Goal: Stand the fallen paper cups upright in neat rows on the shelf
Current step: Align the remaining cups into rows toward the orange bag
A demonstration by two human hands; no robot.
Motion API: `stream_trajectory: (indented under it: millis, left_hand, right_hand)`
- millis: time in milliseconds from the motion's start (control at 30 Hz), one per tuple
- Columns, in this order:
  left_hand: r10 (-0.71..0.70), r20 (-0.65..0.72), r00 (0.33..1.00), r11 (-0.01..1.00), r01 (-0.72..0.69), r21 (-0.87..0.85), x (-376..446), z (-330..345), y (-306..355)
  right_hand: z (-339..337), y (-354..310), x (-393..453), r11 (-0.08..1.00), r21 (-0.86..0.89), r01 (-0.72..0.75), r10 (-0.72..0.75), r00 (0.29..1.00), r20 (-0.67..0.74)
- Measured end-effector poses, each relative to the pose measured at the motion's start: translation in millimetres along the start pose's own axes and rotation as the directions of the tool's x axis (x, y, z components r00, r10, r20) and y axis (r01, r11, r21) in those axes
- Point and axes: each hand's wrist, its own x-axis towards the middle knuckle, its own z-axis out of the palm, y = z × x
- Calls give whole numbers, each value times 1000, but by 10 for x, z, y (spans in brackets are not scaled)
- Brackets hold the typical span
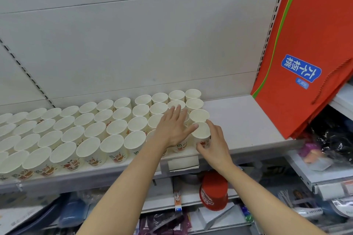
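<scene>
Bare forearms reaching up from the bottom edge toward the front edge of the shelf (pixel 238 120), where paper cups (pixel 116 126) stand mouth-up in rows running from the left end to about the middle. Right hand (pixel 215 144) wrapped round the end cup (pixel 201 132) at the front right corner of the block, thumb low on the printed side, fingers curled behind the rim; cup upright, touching its neighbours. Left hand (pixel 172 128) flat and spread, fingers straight, laid over the tops of the cups just beside it, gripping nothing, apparently steadying the row. No fallen cup in sight. Judged to be the last step: seating the final cup in line with the front row. Next move likely calls for a small nudge to square the cup against the column behind it, then an easy release so the light paper wall does not tip or crush. Right stretch of the shelf bare as far as a red paper bag (pixel 305 53) leaning at its right end. Red bucket (pixel 214 192) and packaged goods on the lower shelf beneath.
</scene>
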Motion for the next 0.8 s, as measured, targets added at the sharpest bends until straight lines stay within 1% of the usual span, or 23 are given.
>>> stream_trajectory:
  millis: [33, 100, 200, 300, 400, 433, 500, 567, 700, 800]
  left_hand:
    - [0, 0, 1000, 1000, 0, 26, 33, 48, -5]
    - [1, -47, 999, 999, 2, 53, 56, 151, -22]
    - [-12, -87, 996, 998, 17, 55, 77, 226, -14]
    - [-26, -83, 996, 1000, 24, -17, 19, 132, 29]
    - [-36, -143, 989, 991, 16, -133, -205, -12, -13]
    - [-22, -150, 988, 991, 1, -133, -284, -39, -46]
    - [14, -165, 986, 999, -22, -46, -416, -34, -91]
    - [14, -222, 975, 1000, -10, 20, -469, 8, -103]
    - [-15, -324, 946, 1000, 13, -10, -467, 98, -65]
    - [-54, -338, 940, 997, 33, -68, -477, 140, -24]
  right_hand:
    - [-5, 14, 11, 1000, -10, 1, -1, 1000, -1]
    - [-29, 42, 44, 1000, -11, -6, 7, 1000, 6]
    - [-61, 74, 83, 1000, -9, 8, -8, 999, 33]
    - [-91, 111, 98, 1000, 15, 26, -27, 999, 43]
    - [-135, 129, 101, 998, 55, 37, -41, 997, 64]
    - [-145, 136, 99, 997, 65, 41, -46, 997, 70]
    - [-157, 154, 90, 997, 57, 44, -48, 996, 75]
    - [-151, 163, 87, 998, 41, 41, -44, 997, 64]
    - [-101, 131, 93, 998, 33, 45, -46, 998, 39]
    - [-86, 117, 80, 998, 23, 60, -61, 997, 53]
